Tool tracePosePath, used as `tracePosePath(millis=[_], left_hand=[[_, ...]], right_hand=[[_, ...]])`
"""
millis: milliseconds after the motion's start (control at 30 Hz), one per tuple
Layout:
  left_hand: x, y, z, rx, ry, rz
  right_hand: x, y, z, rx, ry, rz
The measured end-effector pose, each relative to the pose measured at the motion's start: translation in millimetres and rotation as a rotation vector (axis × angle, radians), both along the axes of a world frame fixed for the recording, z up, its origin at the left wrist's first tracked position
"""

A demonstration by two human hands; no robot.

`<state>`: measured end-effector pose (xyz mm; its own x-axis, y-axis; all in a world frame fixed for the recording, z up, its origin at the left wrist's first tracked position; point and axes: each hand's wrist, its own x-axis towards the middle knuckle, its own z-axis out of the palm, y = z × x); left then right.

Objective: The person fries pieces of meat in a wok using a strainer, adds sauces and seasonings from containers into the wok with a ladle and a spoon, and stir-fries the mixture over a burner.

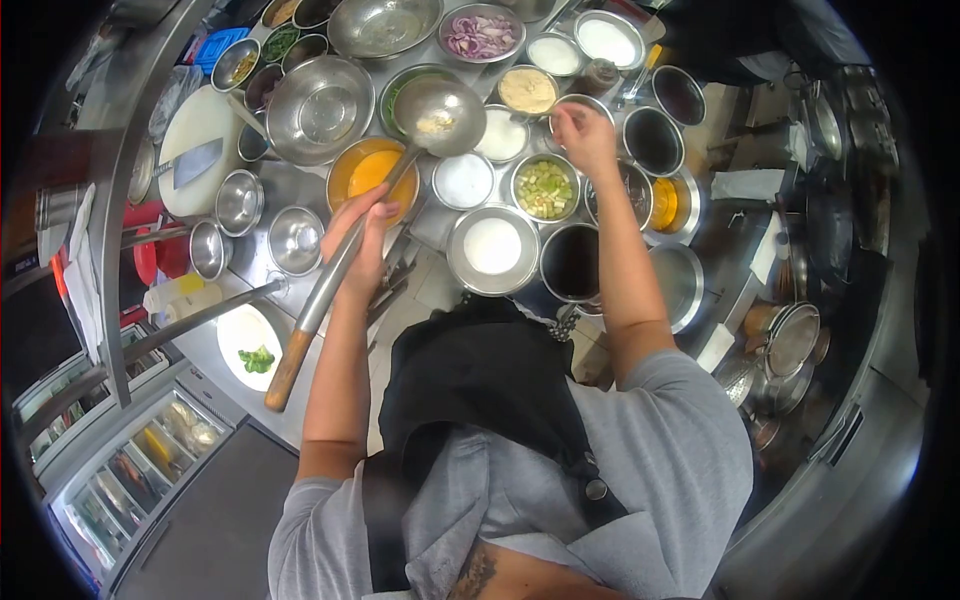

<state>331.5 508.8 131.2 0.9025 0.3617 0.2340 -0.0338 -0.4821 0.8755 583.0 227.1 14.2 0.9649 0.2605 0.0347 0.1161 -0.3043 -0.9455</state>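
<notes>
A long-handled metal ladle (452, 108) is held by my left hand (360, 230), whose fingers wrap round its handle. Some pale stuff lies in the ladle's bowl, which hangs above the bowls between the orange liquid (375, 172) and the white powder (503, 135). My right hand (585, 132) is over a metal container at the right, its fingertips pressed together; whatever they may hold is too small to make out. Near that hand stand the tan powder (528, 90) and the chopped green pieces (545, 190).
A cleaver (197, 163) lies on a round white board (180, 120) at the left. Below it is a white plate (238, 325) with greens. Dark pots (652, 142) stand at the right, and sliced onions (482, 38) at the back. Part of another person shows at the upper right.
</notes>
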Motion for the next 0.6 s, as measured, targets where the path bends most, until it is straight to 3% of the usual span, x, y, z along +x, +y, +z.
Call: tracePosePath(millis=[133, 267, 600], left_hand=[[-27, -2, 14, -0.042, 0.011, 0.080], [-40, -5, 10, -0.141, 0.007, 0.159], [-48, -5, 1, -0.098, 0.026, 0.104]], right_hand=[[-11, 7, -37, 0.041, 0.009, 0.021], [-21, 21, -24, -0.061, -0.003, -0.004], [-16, 17, -40, 0.262, 0.284, -0.107]])
